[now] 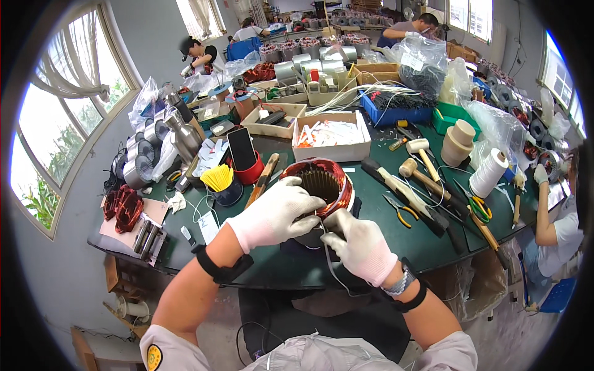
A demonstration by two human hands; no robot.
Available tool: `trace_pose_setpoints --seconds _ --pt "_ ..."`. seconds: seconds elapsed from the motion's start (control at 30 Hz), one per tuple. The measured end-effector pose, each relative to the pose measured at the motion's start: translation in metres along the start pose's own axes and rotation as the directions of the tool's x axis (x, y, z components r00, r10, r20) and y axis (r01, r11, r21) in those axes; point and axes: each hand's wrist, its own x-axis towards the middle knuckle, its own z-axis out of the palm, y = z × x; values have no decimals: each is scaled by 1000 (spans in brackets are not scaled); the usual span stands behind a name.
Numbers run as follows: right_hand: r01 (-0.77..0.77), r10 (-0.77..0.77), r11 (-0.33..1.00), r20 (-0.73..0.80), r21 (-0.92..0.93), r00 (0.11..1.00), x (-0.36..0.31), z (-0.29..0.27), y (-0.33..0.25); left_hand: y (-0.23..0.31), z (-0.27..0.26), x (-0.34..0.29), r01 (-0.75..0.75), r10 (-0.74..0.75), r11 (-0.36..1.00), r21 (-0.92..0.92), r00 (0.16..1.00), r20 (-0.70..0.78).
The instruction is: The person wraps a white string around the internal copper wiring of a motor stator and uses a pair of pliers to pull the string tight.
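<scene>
A motor stator [342, 183] with reddish copper windings around its top stands at the near edge of the table, its slotted bore facing up. My left hand [275, 213], in a white glove, is closed at the stator's near left rim; what its fingertips pinch is hidden. My right hand [362, 244], also gloved, is closed at the near right rim. Its thumb and fingers pinch a thin pale cord [330, 263], which runs up to the winding and hangs down past the table edge.
Left of the stator are a phone [241, 148], a red cup [249, 172] and yellow strips [217, 178]. A box of white slips [331, 135] stands behind. Pliers [401, 211], mallets [418, 147], scissors [479, 208] and a thread cone [489, 174] lie right. Co-workers sit farther off.
</scene>
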Motion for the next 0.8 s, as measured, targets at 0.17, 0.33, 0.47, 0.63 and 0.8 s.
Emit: trace_pose_setpoints --seconds 0.17,0.33,0.47,0.63,0.8 --pt "163 -225 961 -282 -225 933 -15 -16 -19 19 -4 -1 133 -121 987 93 984 -130" --pt "-174 114 557 133 812 985 26 -35 -29 40 17 -6 171 -2 952 255 835 -551" --pt "-362 375 599 149 714 915 20 -28 -31 32 37 -9 21 85 985 173 807 -585" --pt "-114 113 993 -256 8 960 -54 -11 20 41 48 -9 146 -191 981 -127 839 -509" --pt "-354 429 843 -108 405 897 -34 -4 -21 34 55 -19 74 -161 982 -171 804 -573"
